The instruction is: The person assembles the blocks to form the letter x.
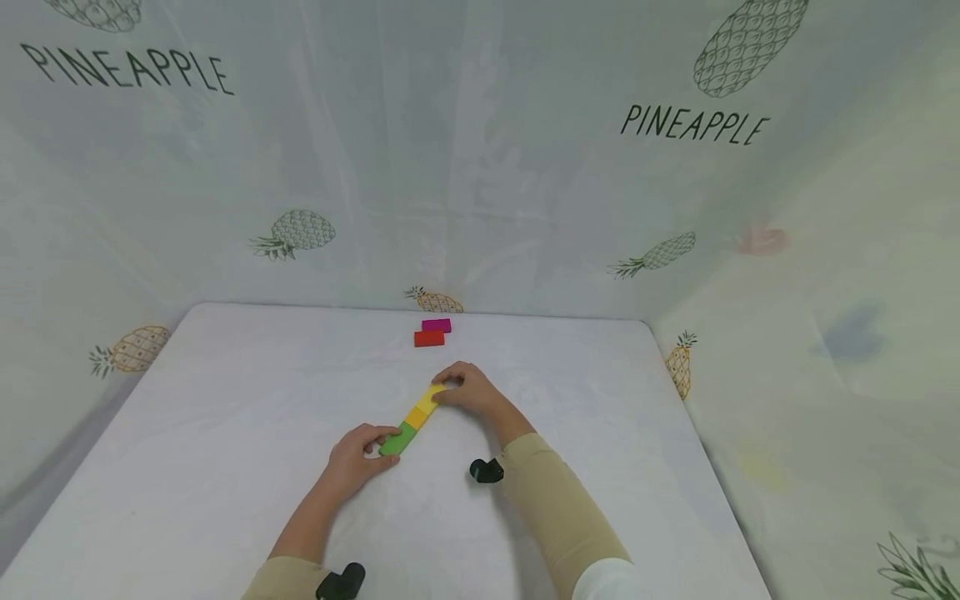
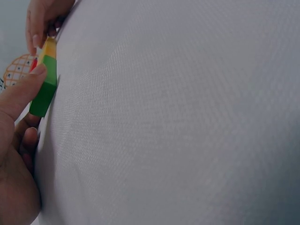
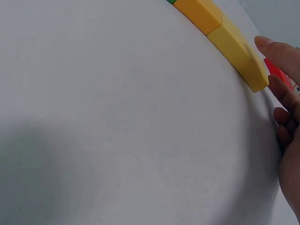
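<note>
A green block (image 1: 397,440), an orange block (image 1: 416,417) and a yellow block (image 1: 431,398) lie end to end in a slanting row on the white table. My left hand (image 1: 358,457) pinches the green block at the near end, its thumb against one side in the left wrist view. Around the far end of the yellow block (image 3: 239,56) is my right hand (image 1: 472,392), fingers loosely bent. In the right wrist view its upper fingertip stands slightly off the block, and another fingertip is close to the block's end; contact there is unclear.
Beyond the row, a red block (image 1: 429,339) and a magenta block (image 1: 437,326) lie side by side near the table's back edge. A pineapple-print cloth (image 1: 480,167) hangs behind the white table (image 1: 225,467). Dark pieces (image 1: 487,472) stick out beside both sleeves.
</note>
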Demonstrator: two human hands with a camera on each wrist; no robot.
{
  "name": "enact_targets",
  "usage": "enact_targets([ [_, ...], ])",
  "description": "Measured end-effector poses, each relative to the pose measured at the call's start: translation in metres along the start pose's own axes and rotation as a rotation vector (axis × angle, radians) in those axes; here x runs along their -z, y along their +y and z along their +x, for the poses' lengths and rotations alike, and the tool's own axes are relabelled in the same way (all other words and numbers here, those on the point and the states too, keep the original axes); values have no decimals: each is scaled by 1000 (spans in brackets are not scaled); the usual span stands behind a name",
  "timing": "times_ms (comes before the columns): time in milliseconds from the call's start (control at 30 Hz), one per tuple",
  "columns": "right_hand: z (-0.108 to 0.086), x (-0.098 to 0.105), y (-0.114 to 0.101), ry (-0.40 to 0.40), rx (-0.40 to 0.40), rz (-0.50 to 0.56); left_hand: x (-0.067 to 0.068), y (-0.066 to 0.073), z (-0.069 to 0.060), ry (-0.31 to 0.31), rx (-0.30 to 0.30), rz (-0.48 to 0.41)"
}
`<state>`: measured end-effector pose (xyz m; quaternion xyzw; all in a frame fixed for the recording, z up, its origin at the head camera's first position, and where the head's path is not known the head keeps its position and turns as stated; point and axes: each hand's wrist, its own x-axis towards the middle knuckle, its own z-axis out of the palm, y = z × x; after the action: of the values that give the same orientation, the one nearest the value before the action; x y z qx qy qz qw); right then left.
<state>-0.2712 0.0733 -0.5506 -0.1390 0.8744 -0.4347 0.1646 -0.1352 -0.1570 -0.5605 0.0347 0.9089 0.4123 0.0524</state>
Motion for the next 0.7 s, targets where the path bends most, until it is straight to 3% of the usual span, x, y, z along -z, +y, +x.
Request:
enact_targets([
  [500,27,18,-20,76,-44,-4,-2,-4,1,7,3,-11],
  [700,41,22,-22,85,-27,-42,-3,-2,0,26,-10,-19],
])
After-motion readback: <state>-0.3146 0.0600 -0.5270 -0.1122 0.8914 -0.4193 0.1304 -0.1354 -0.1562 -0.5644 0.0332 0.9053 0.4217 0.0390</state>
